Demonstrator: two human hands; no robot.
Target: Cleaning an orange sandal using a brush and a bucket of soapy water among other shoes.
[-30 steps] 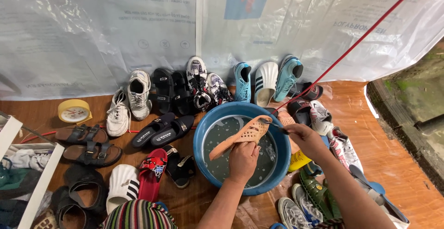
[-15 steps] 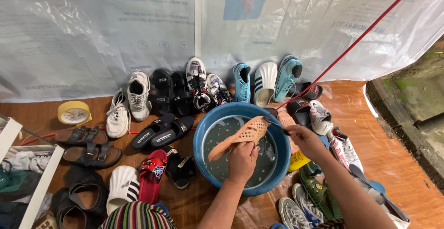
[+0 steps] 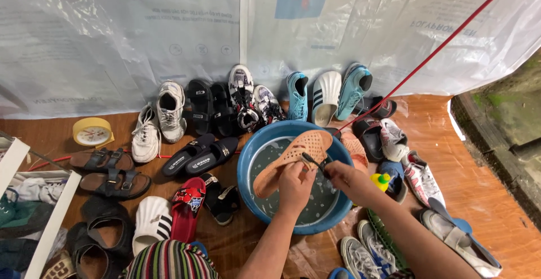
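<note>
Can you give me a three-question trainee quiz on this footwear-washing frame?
1. Which hand grips the orange perforated rubber clog over the round blue plastic basin?
2. True or false: the right hand holds a small dark brush against the clog.
3. What lies on the wooden floor at far left: (a) a round yellow clock, (b) a bucket, (c) a kettle?

Key:
1. The left hand.
2. True.
3. (a).
</note>
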